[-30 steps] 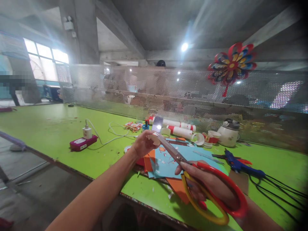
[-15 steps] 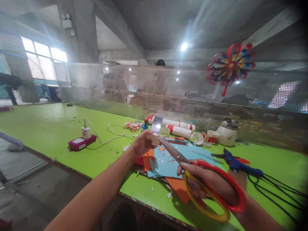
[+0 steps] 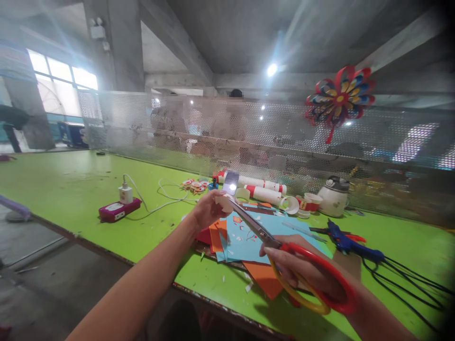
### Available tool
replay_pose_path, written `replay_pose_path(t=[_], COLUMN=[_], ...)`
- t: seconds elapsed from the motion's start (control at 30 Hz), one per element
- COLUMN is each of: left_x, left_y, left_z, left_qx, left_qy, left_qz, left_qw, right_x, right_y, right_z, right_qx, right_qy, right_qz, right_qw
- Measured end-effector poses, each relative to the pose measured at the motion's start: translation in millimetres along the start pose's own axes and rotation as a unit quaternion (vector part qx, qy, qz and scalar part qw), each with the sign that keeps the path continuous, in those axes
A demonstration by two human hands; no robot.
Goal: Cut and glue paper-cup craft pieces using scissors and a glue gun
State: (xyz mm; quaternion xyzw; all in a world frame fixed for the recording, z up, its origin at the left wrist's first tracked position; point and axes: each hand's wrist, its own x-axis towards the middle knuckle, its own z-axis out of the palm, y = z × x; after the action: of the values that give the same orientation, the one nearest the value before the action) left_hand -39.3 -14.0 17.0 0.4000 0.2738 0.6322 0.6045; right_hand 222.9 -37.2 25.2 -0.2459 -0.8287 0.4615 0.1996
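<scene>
My left hand (image 3: 210, 208) pinches a small white paper piece (image 3: 224, 203) near the middle of the view. Large scissors (image 3: 261, 232) with one red and one yellow handle loop are in my right hand (image 3: 298, 265), its fingers through the loops. The blade tips meet the white paper beside my left fingers. Below the blades lie light blue sheets (image 3: 236, 244) with small paper scraps on them, and orange sheets (image 3: 265, 279) stick out from under them.
A phone (image 3: 231, 183) stands behind my left hand, near white-and-red rolls (image 3: 263, 193). Further right are a cup (image 3: 313, 201), a white jug (image 3: 333, 196) and a blue glue gun (image 3: 351, 244) with black cords. A purple power strip (image 3: 119, 210) lies left. A mesh partition (image 3: 199, 128) borders the green table (image 3: 64, 189).
The handle loops of the scissors have come closer together in my right hand, and the blades look more closed. The whole view has shifted slightly.
</scene>
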Motion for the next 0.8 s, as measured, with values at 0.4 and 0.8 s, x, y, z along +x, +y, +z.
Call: replay_pose_path(t=[0.4,0.8], left_x=[-6,-17], left_y=[-9,-28], left_z=[11.5,39.4], left_qx=[0.098,0.224], left_qy=[-0.086,-0.194], left_qz=[0.048,0.053], left_qw=[0.99,0.954], right_x=[4,14], right_y=[-4,-6], right_z=[-5,9], right_qx=[-0.035,-0.007], right_qy=[0.13,0.257], right_qz=[-0.067,-0.065], right_qw=[0.989,0.964])
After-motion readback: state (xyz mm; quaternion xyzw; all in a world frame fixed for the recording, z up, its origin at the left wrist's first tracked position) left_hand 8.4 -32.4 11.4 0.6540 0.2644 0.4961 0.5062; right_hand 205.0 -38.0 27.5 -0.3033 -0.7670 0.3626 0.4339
